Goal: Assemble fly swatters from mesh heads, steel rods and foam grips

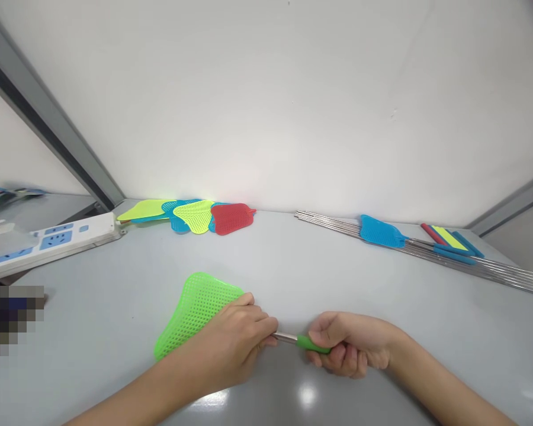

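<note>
A green fly swatter [201,305] is in both my hands, just above the grey table near its front. My left hand [244,334] is closed around the swatter's neck, hiding the joint between the mesh head and the rod. A short stretch of metal rod [286,338] shows between my hands. My right hand [344,346] is wrapped around the green handle grip [308,343] at the rod's other end. The mesh head points to the left, partly covered by my left hand and forearm.
Yellow, blue and red swatter heads [234,219] overlap along the wall at the back left. At the back right lie several metal rods [328,222], a blue swatter [382,231] and loose coloured grips [453,238]. A white power strip [93,232] is at the left.
</note>
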Tool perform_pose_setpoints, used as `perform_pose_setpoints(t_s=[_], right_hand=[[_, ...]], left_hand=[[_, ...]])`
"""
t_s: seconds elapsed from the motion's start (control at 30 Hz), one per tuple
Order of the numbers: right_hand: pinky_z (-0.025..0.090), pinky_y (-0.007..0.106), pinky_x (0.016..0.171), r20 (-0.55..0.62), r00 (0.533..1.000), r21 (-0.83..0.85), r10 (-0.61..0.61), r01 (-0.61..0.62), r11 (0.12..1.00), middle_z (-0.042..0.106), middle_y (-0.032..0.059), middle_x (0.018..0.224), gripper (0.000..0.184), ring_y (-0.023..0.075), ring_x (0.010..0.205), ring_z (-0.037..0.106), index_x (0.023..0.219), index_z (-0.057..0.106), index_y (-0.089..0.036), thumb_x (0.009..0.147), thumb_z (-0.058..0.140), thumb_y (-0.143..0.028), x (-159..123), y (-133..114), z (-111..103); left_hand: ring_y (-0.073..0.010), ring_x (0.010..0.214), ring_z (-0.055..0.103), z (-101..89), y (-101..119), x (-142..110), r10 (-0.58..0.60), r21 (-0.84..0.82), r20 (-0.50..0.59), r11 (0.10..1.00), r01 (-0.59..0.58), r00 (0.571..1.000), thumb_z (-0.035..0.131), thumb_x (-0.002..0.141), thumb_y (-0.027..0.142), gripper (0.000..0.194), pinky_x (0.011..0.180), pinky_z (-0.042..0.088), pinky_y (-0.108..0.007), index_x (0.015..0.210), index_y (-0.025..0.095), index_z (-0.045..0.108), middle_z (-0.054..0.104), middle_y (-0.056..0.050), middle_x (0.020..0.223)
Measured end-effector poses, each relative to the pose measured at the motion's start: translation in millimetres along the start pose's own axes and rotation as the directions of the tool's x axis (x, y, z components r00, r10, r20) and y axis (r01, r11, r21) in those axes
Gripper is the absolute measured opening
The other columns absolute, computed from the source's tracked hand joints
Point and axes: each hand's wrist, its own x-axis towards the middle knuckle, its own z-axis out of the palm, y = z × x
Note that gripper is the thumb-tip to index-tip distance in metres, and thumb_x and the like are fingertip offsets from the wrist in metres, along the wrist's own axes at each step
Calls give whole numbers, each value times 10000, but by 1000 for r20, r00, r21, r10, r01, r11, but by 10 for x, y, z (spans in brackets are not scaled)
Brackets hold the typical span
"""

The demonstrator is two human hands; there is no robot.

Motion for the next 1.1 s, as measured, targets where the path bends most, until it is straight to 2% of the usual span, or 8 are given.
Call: perform_pose_setpoints(t_s=[0.2,0.3,0.37,0.47,0.57,0.77,0.9,1.1], right_hand=[[58,157,302,-156,982,-176,-108,80,981,222,-70,483,253,26,372,126,711,494,-138,789,418,-366,-2,43,77],[106,163,321,-281,936,-331,-211,112,937,286,-56,481,297,26,372,189,689,511,-134,797,399,-386,21,66,105],[153,167,338,-321,904,-431,-282,125,894,325,-46,480,313,31,379,241,665,518,-129,802,389,-379,38,71,123],[204,169,365,-333,874,-524,-354,141,840,337,-44,469,320,33,386,269,636,521,-124,806,389,-360,52,64,150],[223,168,381,-341,861,-541,-377,147,828,337,-46,460,326,33,391,272,623,525,-121,806,395,-358,52,48,175],[223,170,376,-377,857,-533,-351,110,839,337,-46,443,307,37,381,276,642,551,-115,797,398,-331,44,15,187],[227,169,380,-368,852,-544,-373,128,829,339,-45,441,309,37,384,278,648,566,-111,796,403,-329,48,22,171],[217,173,377,-363,845,-558,-393,141,818,334,-46,438,329,39,382,267,663,578,-114,802,402,-355,61,63,150]], left_hand=[[-122,513,387,9,21,14,-35,36,27,999,34,999,317,827,150,226,617,278,-297,626,180,416,459,17,534],[-121,506,385,29,18,24,-54,60,32,997,52,998,298,837,165,237,632,273,-308,625,181,405,461,19,534],[-119,499,381,40,13,30,-64,65,30,996,62,997,289,841,170,242,638,271,-311,621,181,389,458,23,531],[-119,490,374,46,7,30,-66,63,25,996,64,998,285,843,172,245,634,270,-310,616,182,375,459,25,528],[-121,479,363,49,8,20,-62,54,7,997,61,998,290,843,174,247,625,272,-307,609,183,370,453,25,514],[-124,475,367,48,15,20,-66,35,7,997,66,998,269,863,203,261,623,278,-301,622,183,368,459,28,514],[-124,473,360,41,18,26,-86,41,51,996,84,995,233,879,229,282,637,279,-303,626,184,350,452,34,514],[-122,482,363,43,26,16,-105,20,59,994,104,993,226,883,246,291,649,277,-313,626,183,348,455,34,517]])
